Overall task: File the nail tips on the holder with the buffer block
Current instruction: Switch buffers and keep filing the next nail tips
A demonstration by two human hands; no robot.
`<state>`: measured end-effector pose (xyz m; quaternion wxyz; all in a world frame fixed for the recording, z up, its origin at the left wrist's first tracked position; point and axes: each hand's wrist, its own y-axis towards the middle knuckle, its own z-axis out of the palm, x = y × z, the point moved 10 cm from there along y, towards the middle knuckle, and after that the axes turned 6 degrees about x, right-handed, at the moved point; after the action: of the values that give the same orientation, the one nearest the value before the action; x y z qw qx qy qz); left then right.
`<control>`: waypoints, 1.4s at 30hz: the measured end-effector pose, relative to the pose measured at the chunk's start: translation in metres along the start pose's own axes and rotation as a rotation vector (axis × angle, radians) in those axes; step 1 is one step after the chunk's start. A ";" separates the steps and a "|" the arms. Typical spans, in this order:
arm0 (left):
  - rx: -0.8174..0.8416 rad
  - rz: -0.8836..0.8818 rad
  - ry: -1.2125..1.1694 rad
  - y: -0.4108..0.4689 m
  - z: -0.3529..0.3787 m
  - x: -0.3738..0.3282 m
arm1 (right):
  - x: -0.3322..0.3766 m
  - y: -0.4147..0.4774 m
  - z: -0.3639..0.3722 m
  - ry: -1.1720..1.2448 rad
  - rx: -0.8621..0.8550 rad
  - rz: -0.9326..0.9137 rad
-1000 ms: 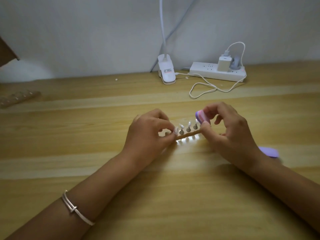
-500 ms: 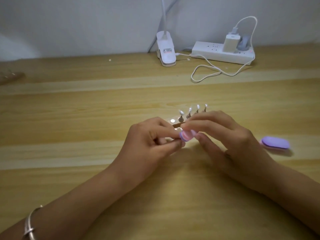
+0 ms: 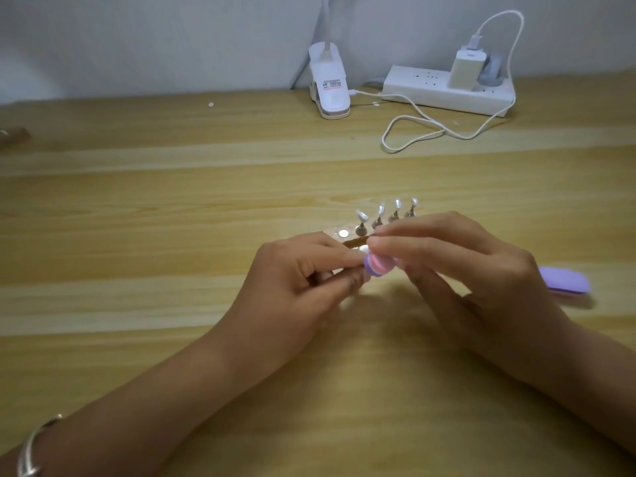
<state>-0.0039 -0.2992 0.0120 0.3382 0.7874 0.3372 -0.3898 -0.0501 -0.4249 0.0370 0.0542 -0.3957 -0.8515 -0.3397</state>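
A small wooden holder (image 3: pixel 347 236) lies on the desk with several clear nail tips (image 3: pixel 381 211) standing on little stands, and one bare round magnet spot at its left end. My right hand (image 3: pixel 475 270) pinches a pink and purple buffer block (image 3: pixel 481 264) just in front of the holder. My left hand (image 3: pixel 303 280) pinches a single nail tip (image 3: pixel 364 249) on its stand, lifted off the holder, and the block's end touches it. My fingers hide the stand itself.
A second purple buffer (image 3: pixel 564 280) lies on the wooden desk (image 3: pixel 172 235) to the right of my right hand. At the back stand a white clip lamp base (image 3: pixel 328 87), a power strip (image 3: pixel 447 91) with a charger, and a looped white cable (image 3: pixel 413 132).
One second ago my left hand was at the holder's left end and the block was raised at its right end. Both hands have since come together in front of the holder, block against the tip.
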 end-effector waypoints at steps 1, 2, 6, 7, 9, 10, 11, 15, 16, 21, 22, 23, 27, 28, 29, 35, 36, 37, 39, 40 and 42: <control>0.005 0.005 -0.004 0.000 0.000 -0.001 | 0.004 -0.001 0.002 0.003 0.005 -0.021; 0.011 0.006 -0.009 0.001 0.001 -0.001 | 0.005 -0.001 0.002 -0.006 0.007 -0.035; 0.022 -0.014 -0.018 0.001 0.003 0.002 | -0.006 0.001 -0.004 -0.008 -0.011 0.012; 0.027 -0.010 -0.019 0.001 0.003 0.001 | -0.004 0.001 -0.003 0.007 -0.008 0.005; 0.036 0.005 -0.005 0.001 0.004 -0.002 | 0.003 0.001 0.002 0.005 0.007 -0.037; 0.040 0.007 0.002 0.002 0.004 -0.002 | 0.005 0.001 0.003 -0.009 0.010 -0.049; 0.042 0.004 0.000 0.002 0.004 -0.002 | 0.003 0.001 0.001 -0.020 0.006 -0.047; 0.046 0.006 -0.018 0.002 0.005 -0.001 | -0.001 0.003 -0.001 -0.001 -0.009 -0.031; 0.047 0.013 -0.010 0.002 0.005 -0.002 | 0.001 0.003 0.001 0.004 -0.003 -0.045; 0.054 0.002 -0.060 0.003 0.005 0.000 | -0.003 0.002 -0.002 -0.005 -0.013 -0.023; 0.058 0.012 -0.053 0.003 0.005 -0.001 | 0.000 0.002 0.000 0.006 -0.007 -0.036; 0.061 0.019 -0.047 0.003 0.005 -0.002 | 0.003 0.002 0.001 0.010 0.000 -0.051; 0.054 -0.005 -0.127 0.003 0.005 0.002 | -0.001 0.002 -0.003 -0.039 -0.035 -0.030; 0.056 -0.011 -0.140 0.003 0.005 0.003 | -0.001 0.002 -0.003 -0.041 -0.037 -0.031; 0.059 -0.012 -0.145 0.002 0.005 0.003 | 0.001 0.002 -0.002 -0.035 -0.031 -0.043; 0.056 -0.030 -0.185 0.003 0.004 0.007 | -0.001 0.002 -0.002 -0.044 -0.036 -0.027; 0.059 -0.029 -0.190 0.003 0.005 0.007 | 0.000 0.002 -0.001 -0.034 -0.027 -0.037; 0.061 -0.029 -0.194 0.003 0.005 0.007 | 0.002 0.002 0.000 -0.027 -0.019 -0.048; 0.057 -0.037 -0.205 0.004 0.005 0.008 | 0.001 0.002 0.000 -0.039 -0.026 -0.044; 0.051 -0.043 -0.210 0.004 0.005 0.009 | -0.001 0.002 -0.002 -0.049 -0.036 -0.034; 0.050 -0.044 -0.213 0.004 0.004 0.009 | 0.001 0.002 -0.001 -0.042 -0.034 -0.045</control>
<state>0.0018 -0.3022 0.0033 0.3437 0.7422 0.3068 -0.4867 -0.0491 -0.4240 0.0391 0.0221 -0.3845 -0.8552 -0.3469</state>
